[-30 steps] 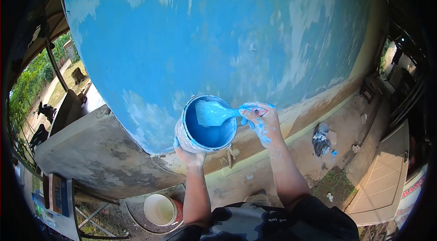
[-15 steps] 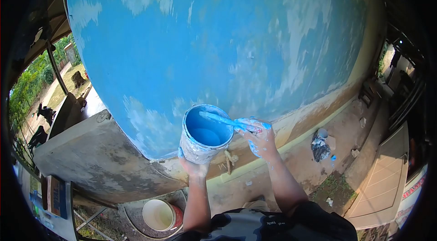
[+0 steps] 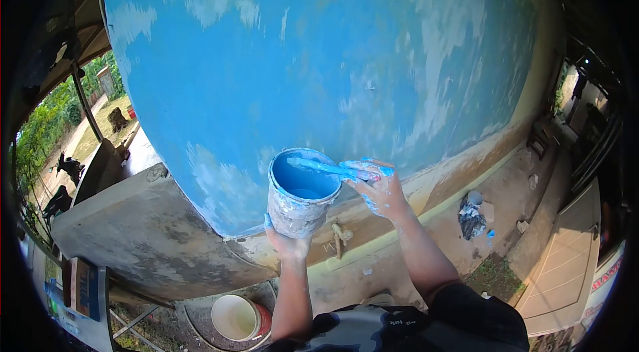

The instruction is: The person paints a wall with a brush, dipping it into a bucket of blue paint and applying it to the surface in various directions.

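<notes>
My left hand (image 3: pixel 291 243) is wrapped round the lower part of a paint-smeared bucket (image 3: pixel 298 217), holding it up in front of the wall. Blue paint (image 3: pixel 307 193) shows inside, below the rim. My right hand (image 3: pixel 381 187), spotted with blue, grips a paintbrush (image 3: pixel 326 167) coated in the same paint. The brush lies across the bucket's right rim, its tip over the opening near the far inner side. Behind both hands rises a wall (image 3: pixel 286 72) painted in uneven blue, with pale patches at its edges.
A white and red bucket (image 3: pixel 236 317) stands on the ground at lower left, below a low concrete wall (image 3: pixel 146 219). To the right, a dark plastic bag (image 3: pixel 472 222) lies on the ledge, and a tan panel (image 3: pixel 562 252) leans farther along.
The bucket's mouth is seen at a lower angle, so less of the paint inside shows. The brush tip has shifted slightly left and up; both hands keep their hold.
</notes>
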Demonstrator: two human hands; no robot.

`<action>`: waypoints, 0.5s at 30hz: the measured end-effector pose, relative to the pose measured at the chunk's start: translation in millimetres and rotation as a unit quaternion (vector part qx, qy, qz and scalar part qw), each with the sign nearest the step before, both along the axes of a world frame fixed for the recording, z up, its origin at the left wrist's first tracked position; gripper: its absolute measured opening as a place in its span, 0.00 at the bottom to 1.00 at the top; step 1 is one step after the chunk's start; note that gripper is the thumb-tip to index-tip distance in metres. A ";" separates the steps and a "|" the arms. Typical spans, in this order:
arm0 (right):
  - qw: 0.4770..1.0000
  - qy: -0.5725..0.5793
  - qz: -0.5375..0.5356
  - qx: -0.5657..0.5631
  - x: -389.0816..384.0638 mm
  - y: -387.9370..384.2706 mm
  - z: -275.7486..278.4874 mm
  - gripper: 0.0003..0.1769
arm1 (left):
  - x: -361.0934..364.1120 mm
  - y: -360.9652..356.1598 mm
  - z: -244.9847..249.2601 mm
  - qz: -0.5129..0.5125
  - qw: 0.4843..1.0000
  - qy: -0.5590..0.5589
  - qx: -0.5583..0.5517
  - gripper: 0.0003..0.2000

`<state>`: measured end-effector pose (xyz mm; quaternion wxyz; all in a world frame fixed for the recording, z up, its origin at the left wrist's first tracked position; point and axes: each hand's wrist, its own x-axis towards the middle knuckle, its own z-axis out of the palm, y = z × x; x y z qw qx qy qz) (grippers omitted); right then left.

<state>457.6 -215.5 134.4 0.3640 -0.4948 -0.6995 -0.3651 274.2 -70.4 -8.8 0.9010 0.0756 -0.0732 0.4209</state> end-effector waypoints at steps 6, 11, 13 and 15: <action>0.920 0.364 0.143 -0.035 20.0 14.5 63.4 0.12 | 26.6 0.0 20.1 -0.018 0.999 -0.002 -0.028 0.33; 0.917 0.375 0.125 -0.044 62.2 46.4 86.1 0.12 | 48.5 -1.5 24.1 -0.011 0.999 -0.003 -0.032 0.34; 0.953 0.286 0.085 -0.055 88.2 67.4 81.4 0.12 | 52.7 -3.5 22.0 -0.001 0.999 0.006 -0.031 0.34; 0.998 -0.012 -0.050 -0.028 105.1 83.9 81.8 0.11 | 53.8 -5.4 17.0 -0.015 0.999 -0.033 -0.029 0.35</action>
